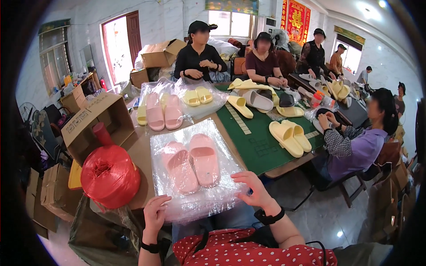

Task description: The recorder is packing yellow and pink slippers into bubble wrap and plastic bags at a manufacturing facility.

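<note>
Two pink slippers (pixel 207 170) were laid side by side, in or on a clear plastic bag (pixel 228 195), at the near edge of a brown table (pixel 142 164), directly before the person. The left hand (pixel 155 213) was held loosely curled at the bag's lower left corner; the right hand (pixel 253 186) was held well open, fingers spread, at its right edge. Whether any plastic was gripped by either could not be told. Two more pink slippers (pixel 173 116) were placed just beyond, and one pair of yellow slippers (pixel 290 138) was set on a green mat (pixel 266 157). One red roll of twine (pixel 111 181) was positioned at left, and seven other people (pixel 199 57) were pictured around the room. Gold characters were displayed on a red wall hanging (pixel 296 22); dark print was borne by one open cardboard box (pixel 82 124), too small to be read.
</note>
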Demonstrator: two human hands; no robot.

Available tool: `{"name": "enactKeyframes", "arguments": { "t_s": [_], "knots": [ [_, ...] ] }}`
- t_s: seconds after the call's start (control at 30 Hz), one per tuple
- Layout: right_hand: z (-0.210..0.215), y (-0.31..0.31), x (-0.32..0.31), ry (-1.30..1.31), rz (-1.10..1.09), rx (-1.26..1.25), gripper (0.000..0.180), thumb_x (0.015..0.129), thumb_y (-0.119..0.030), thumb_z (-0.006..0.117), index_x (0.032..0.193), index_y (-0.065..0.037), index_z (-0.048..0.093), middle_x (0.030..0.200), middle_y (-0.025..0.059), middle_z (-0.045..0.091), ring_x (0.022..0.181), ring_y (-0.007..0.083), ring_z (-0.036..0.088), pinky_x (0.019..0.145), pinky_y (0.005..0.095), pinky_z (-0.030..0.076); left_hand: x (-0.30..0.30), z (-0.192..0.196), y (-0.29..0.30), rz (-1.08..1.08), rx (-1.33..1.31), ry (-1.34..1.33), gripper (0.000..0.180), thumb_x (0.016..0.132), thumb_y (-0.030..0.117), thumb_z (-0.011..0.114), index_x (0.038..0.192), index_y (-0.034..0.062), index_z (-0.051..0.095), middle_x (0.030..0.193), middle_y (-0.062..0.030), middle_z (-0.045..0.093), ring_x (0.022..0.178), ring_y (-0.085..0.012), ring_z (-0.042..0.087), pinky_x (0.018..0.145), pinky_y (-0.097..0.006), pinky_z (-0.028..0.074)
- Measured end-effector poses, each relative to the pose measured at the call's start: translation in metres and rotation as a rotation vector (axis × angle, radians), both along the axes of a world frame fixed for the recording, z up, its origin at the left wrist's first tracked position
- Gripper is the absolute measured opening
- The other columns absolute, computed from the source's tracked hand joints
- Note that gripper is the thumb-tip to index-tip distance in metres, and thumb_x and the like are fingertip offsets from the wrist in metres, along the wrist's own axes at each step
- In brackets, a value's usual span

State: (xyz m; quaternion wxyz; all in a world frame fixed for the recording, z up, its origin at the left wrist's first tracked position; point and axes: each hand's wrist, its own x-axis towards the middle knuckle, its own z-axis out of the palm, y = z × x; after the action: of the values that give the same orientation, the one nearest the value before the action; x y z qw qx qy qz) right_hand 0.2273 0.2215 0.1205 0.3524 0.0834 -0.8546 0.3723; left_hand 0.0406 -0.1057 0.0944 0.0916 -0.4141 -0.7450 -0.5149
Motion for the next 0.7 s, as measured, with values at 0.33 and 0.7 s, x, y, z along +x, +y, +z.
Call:
{"name": "enactKeyframes", "arguments": {
  "t_s": [0.33,0.7],
  "knots": [
    [-0.012,0.024,-0.007,0.016,-0.04,0.064,0.021,0.074,-0.004,0.079,0.093,-0.011,0.073,0.118,0.0046,0.071,0.12,0.0282,0.062,0.1,0.0411,0.048,-0.012,-0.01,-0.005,-0.109,0.028,0.087,0.024,0.074,-0.005,0.068,0.096,0.0037,0.072,0.103,-0.0098,0.075,0.108,-0.0316,0.068,0.096,-0.041,0.052],
    [-0.02,0.022,-0.028,-0.053,0.001,0.19,0.021,0.076,-0.009,0.08,0.096,-0.014,0.076,0.124,0.0027,0.07,0.129,0.0281,0.057,0.107,0.0423,0.043,-0.025,-0.045,-0.011,0.009,0.283,-0.401,0.019,0.081,-0.003,0.063,0.097,0.0021,0.072,0.107,-0.0121,0.072,0.104,-0.0291,0.067,0.094,-0.037,0.051]
  ]
}}
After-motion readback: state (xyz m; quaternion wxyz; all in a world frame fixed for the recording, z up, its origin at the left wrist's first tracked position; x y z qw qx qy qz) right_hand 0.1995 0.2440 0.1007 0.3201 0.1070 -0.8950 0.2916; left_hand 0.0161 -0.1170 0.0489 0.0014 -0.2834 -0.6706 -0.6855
